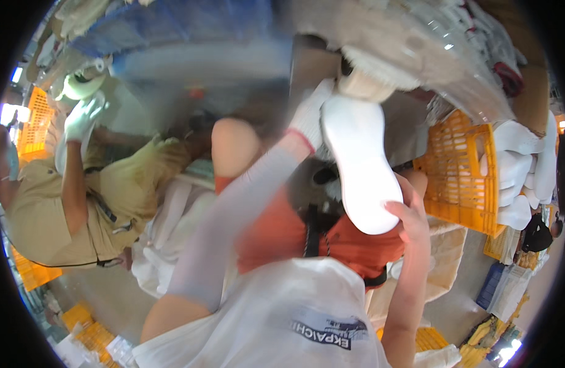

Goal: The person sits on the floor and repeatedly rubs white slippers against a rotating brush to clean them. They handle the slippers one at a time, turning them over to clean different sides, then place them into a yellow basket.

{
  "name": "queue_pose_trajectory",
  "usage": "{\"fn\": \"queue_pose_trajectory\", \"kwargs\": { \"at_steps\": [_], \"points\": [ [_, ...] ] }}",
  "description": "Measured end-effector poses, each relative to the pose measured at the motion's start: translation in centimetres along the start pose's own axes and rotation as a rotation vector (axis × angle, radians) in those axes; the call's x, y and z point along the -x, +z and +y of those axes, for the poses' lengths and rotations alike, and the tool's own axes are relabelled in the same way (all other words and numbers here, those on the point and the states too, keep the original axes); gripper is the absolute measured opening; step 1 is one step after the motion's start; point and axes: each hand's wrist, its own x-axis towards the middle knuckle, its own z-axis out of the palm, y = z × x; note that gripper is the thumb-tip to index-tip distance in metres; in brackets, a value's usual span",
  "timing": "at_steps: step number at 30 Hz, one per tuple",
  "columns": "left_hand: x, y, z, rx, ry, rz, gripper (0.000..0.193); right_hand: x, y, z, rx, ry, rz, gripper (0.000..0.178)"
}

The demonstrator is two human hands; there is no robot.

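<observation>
White, smooth, shoe-shaped sole [363,162] slants between both hands. Bare right hand [414,214] closed on near end: thumb on upper face, fingers curled past right edge. White-gloved left hand [311,116] at far end's left edge; fingers blurred, cannot tell grip. Far end beside white bristled brush [380,75]. Rightward, orange lattice plastic crate [457,175], white soles [512,168] at right edge.

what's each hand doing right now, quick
Left hand: gloved, at the white sole's upper left edge; grip cannot be told.
Right hand: closed on the sole's lower end, thumb on its face.
</observation>
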Motion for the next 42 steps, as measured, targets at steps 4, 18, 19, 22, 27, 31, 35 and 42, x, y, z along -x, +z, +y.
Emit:
{"fn": "queue_pose_trajectory", "kwargs": {
  "at_steps": [4, 18, 19, 22, 27, 31, 35, 42],
  "points": [
    [-3.3, 0.6, 0.1, 0.124, 0.067, 0.055, 0.046, -8.0, 2.0, -1.8, -0.196, 0.005, -0.011, 0.064],
    [5.7, 6.5, -3.1, -0.898, -0.007, -0.395, 0.064, -9.3, -4.6, 1.2, -0.34, 0.067, 0.213, 0.039],
    [5.6, 6.5, -2.7, -0.657, -0.065, -0.217, 0.063, -9.7, -2.4, 1.6, -0.275, 0.279, 0.306, 0.044],
    [3.4, 4.9, 0.1, -0.276, 0.013, 0.033, 0.051, -10.3, 3.3, 1.8, 0.376, -0.046, 0.132, 0.068],
    [1.9, -1.1, -0.3, -0.252, 0.091, -0.073, 0.05, -8.5, 6.6, 0.0, 0.321, -0.18, 0.116, 0.067],
    [-0.6, -5.2, -0.8, 0.167, -0.089, -0.053, 0.048, -10.3, 6.6, -0.1, 0.246, 0.074, 0.085, 0.056],
    [-1.0, -3.7, -2.0, 0.056, -0.184, -0.348, 0.044, -7.3, 1.8, 0.4, 0.355, -0.019, 0.015, 0.072],
    [5.7, 7.1, -9.0, -0.701, -0.266, -0.287, 0.049, 18.9, -19.9, -4.0, 0.596, 0.334, 0.063, 0.06]
  ]
}}
